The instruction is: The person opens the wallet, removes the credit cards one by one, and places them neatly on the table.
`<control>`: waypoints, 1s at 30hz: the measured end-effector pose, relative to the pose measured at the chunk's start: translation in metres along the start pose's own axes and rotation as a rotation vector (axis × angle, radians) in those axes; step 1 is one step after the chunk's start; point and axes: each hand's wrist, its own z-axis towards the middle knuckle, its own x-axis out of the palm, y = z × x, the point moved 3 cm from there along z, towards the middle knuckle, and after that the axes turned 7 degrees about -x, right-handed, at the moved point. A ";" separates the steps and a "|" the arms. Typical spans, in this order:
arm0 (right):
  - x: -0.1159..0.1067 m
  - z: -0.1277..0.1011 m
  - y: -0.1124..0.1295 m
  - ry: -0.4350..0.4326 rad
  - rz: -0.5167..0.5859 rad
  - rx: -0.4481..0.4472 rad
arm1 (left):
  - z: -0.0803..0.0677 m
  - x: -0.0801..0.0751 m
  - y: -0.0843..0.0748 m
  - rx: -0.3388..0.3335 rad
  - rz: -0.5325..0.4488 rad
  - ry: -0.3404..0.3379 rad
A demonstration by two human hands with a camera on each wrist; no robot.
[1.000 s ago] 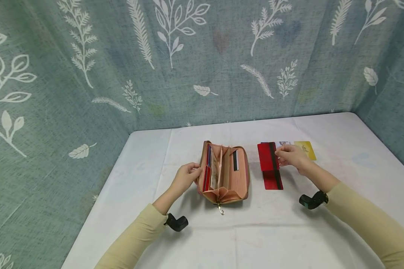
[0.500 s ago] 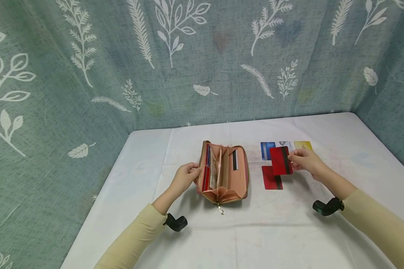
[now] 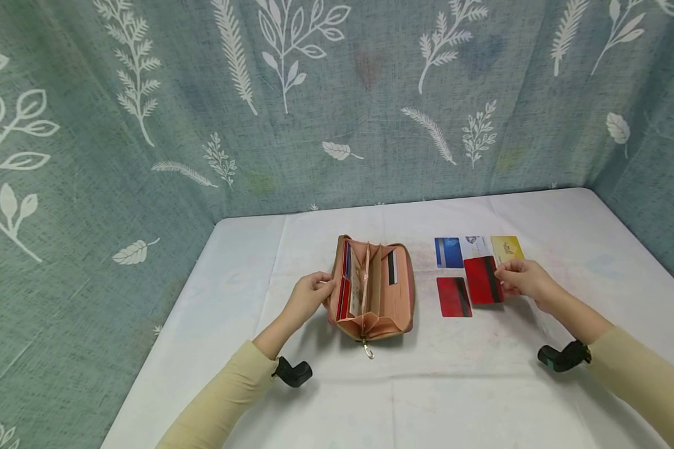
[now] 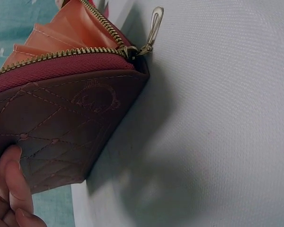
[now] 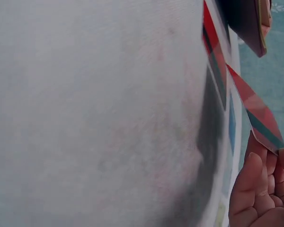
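My right hand [image 3: 521, 279] pinches a red card [image 3: 483, 280] just above the table [image 3: 483, 386], beside the 2nd red card [image 3: 454, 297]. Left hand [image 3: 309, 298] grips the open wallet [image 3: 374, 288]. I'd lower it flat, edges aligned, not overlapping.

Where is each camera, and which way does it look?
Head: on the person's head, facing down at the white table; both forearms show, left hand and right hand.
Left wrist: beside the open pink zip wallet; fingertips show.
Right wrist: low over the table, at the held red card; palm shows.
Shared: head and left wrist both see the wallet.
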 end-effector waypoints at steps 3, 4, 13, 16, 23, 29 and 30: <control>0.000 -0.002 -0.005 0.016 -0.012 0.040 | 0.000 0.000 0.000 0.010 -0.005 0.005; 0.000 -0.002 -0.007 0.021 -0.014 0.054 | 0.000 0.000 0.000 0.008 -0.006 0.006; 0.001 -0.001 -0.017 0.024 -0.022 0.128 | 0.000 0.000 0.001 -0.013 0.006 -0.008; 0.000 -0.002 -0.018 0.035 -0.066 0.124 | 0.001 0.001 0.003 -0.011 0.005 -0.007; 0.002 -0.001 -0.019 0.035 -0.119 0.093 | 0.022 0.003 0.029 -0.003 -0.013 0.004; 0.005 -0.003 -0.016 0.058 -0.188 0.023 | 0.025 0.003 0.033 0.009 -0.008 -0.002; 0.005 -0.003 -0.015 0.070 -0.200 0.007 | 0.025 0.003 0.033 0.011 -0.008 -0.002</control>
